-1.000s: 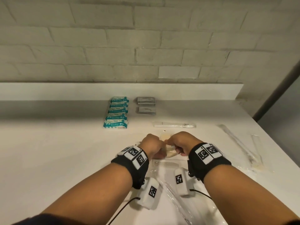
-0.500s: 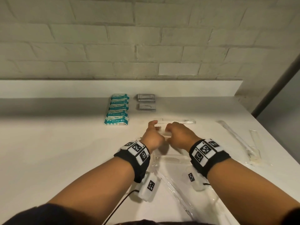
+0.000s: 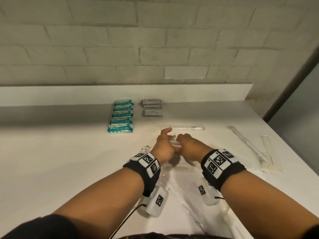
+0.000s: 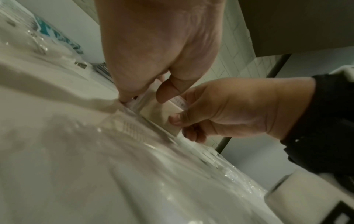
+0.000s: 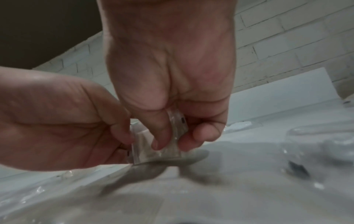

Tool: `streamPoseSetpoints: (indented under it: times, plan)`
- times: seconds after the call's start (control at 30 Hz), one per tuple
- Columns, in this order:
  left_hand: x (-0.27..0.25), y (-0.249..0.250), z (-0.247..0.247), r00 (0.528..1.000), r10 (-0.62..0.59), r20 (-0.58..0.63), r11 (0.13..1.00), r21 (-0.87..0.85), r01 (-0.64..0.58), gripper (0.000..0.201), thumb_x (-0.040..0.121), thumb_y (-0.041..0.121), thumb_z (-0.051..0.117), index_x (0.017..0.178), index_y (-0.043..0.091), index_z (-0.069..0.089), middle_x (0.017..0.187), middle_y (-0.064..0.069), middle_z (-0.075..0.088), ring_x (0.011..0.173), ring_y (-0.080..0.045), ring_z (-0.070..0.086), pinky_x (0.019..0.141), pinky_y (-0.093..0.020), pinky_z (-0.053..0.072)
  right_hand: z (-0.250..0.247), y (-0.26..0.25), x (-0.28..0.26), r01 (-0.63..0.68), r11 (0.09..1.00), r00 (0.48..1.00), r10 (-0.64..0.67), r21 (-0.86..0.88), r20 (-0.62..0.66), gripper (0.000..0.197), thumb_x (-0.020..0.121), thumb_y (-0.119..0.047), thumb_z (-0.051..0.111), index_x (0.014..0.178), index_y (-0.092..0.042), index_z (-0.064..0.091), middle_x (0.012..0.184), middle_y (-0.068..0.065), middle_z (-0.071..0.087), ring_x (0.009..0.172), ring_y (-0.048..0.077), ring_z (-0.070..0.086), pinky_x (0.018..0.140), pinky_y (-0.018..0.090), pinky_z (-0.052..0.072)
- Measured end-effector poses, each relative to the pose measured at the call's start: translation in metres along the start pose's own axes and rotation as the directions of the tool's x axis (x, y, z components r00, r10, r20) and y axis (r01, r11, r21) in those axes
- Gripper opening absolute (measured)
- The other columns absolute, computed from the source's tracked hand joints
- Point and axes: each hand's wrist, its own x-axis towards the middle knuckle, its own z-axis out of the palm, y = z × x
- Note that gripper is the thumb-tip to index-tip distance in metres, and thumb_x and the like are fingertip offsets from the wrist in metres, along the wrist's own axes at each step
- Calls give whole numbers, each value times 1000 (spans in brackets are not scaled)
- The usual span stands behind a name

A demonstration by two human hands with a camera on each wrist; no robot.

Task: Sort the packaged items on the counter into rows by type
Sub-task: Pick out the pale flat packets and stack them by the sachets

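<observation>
Both hands meet over the middle of the white counter (image 3: 51, 161) and pinch one small clear packet (image 3: 174, 144) between them. My left hand (image 3: 164, 143) holds its left end, index finger sticking out. My right hand (image 3: 186, 144) holds the right end with curled fingers. The left wrist view shows the packet (image 4: 162, 112) just above the counter, under the left thumb. In the right wrist view its lower edge (image 5: 153, 153) is close to the surface. At the back lie a row of teal packets (image 3: 121, 116) and grey sachets (image 3: 152, 107).
A wrapped toothbrush (image 3: 183, 128) lies just beyond the hands. A wrapped comb (image 3: 176, 169) and more clear wrappers (image 3: 186, 209) lie under my wrists. Long clear packets (image 3: 245, 144) sit at the right, near the counter's edge. A raised ledge (image 3: 69, 94) and brick wall close the back.
Both hands have carried the small clear packet away from me, toward the wrapped toothbrush. The left index finger has straightened out.
</observation>
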Motion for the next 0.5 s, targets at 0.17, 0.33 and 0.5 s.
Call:
streamPoseSetpoints:
  times: [0.17, 0.33, 0.5]
  plan:
    - [2, -2, 2, 1000, -20, 22, 993, 119, 17, 70, 79, -5, 58, 140, 12, 28, 123, -12, 57, 108, -23, 60, 98, -32, 48, 5, 2, -2, 45, 998, 999, -45, -50, -1, 30, 88, -10, 55, 118, -9, 47, 115, 11, 48, 83, 25, 56, 69, 33, 44]
    - [4, 6, -4, 985, -58, -161, 998, 25, 63, 83, 84, 0, 57, 150, 22, 12, 138, -9, 40, 119, -24, 52, 97, -30, 45, -13, 2, 7, 4, 969, 999, 5, 246, -39, 24, 92, -25, 56, 111, -11, 51, 95, 3, 57, 78, 17, 57, 67, 30, 49]
    - [20, 19, -32, 966, -119, -228, 964, -258, 58, 79, 83, -1, 58, 148, 18, 16, 116, -18, 63, 88, -25, 62, 82, -36, 53, -27, -24, 24, 39, 814, 998, -6, 579, -60, 20, 93, -16, 59, 111, -10, 53, 81, 6, 61, 65, 15, 55, 58, 30, 45]
